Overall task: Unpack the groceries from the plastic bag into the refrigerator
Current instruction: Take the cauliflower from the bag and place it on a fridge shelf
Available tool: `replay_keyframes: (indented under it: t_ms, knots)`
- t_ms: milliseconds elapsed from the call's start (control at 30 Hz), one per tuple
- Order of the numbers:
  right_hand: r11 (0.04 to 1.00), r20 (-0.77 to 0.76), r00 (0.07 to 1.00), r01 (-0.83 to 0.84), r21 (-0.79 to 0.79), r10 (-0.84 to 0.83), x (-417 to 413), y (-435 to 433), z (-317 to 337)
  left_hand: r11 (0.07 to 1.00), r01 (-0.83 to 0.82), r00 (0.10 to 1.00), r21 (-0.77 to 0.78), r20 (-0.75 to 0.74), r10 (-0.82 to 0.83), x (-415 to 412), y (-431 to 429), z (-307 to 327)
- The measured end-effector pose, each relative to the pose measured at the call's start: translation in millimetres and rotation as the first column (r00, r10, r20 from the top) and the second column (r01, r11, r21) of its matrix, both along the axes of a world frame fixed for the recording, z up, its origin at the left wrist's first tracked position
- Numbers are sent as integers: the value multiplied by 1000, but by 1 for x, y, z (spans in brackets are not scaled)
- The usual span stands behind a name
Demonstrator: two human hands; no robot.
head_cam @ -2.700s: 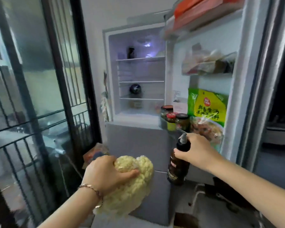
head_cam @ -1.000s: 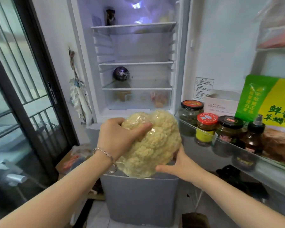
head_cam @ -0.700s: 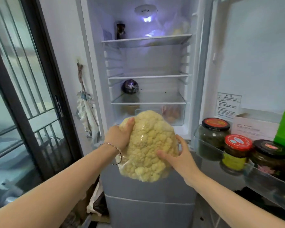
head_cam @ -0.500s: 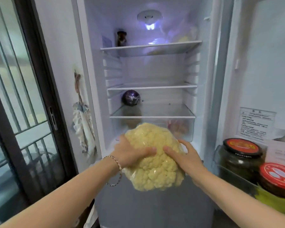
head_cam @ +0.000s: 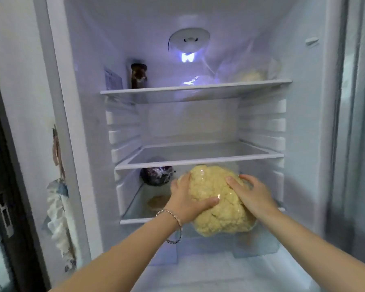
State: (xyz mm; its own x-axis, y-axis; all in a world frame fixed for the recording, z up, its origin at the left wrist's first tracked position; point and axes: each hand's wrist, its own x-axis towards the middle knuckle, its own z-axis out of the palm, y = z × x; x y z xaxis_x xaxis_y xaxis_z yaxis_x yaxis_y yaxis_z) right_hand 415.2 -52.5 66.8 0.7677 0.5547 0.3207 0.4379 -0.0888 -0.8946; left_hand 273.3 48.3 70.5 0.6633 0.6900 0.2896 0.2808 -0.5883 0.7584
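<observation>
Pale-yellow wrapped cauliflower (head_cam: pixel 217 199), one, frame centre at refrigerator (head_cam: pixel 303 127) lowest shelf; left hand (head_cam: pixel 185 204), right hand (head_cam: pixel 251 197) fingers clamped on it; one purple cabbage (head_cam: pixel 156 174) behind.

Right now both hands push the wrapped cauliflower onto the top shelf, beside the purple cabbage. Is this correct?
Not quite. The head view shows the left hand and right hand pushing the wrapped cauliflower onto the lowest shelf, beside the purple cabbage.
</observation>
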Motion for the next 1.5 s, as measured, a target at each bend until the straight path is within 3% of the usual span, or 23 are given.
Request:
replay_keyframes:
  t_ms: [100, 267, 367, 467, 567, 667, 767, 1067, 1333, 1400, 1500]
  knots:
    - [997, -7, 999, 54, -47, -54, 10, 14, 3, 999, 46, 999, 4, 15, -46, 21, 31, -1]
    - [995, -167, 981, 92, -29, -95, 13, 20, -15, 987, 96, 995, -127, 50, -90, 44, 63, -12]
    - [996, -262, 961, 93, 6, -88, 10, 11, -24, 980, 127, 991, -153, -22, -132, 43, 75, -27]
    - [998, -337, 941, -14, -56, -6, -1, 4, -29, 984, 175, 973, -28, -145, -177, 39, 75, -45]
    - [996, -254, 966, -63, -58, 46, -6, 5, -36, 990, 142, 989, -26, -49, -143, 34, 67, -52]
    - [1000, -139, 990, -7, -9, 6, -7, 12, -31, 978, 188, 981, -89, 71, -182, 36, 63, -48]
    - [999, -56, 998, 34, -25, -35, 10, 22, -33, 988, 144, 984, -57, 118, -137, 43, 66, -37]
    - [987, 70, 996, 72, -144, -63, 67, 66, -28, 986, 136, 990, -92, -33, -139, 107, 110, -34]
    - [977, 73, 995, 80, -197, -67, 96, 81, -31, 990, 103, 989, -96, -93, -112, 139, 117, -41]
    - [956, 128, 987, 127, -265, -96, 92, 84, -31, 995, 70, 978, -64, -190, -81, 137, 113, -42]
    - [849, 329, 934, 282, -448, -137, 84, 77, -32, 998, 50, 949, 38, -312, -35, 124, 105, -41]
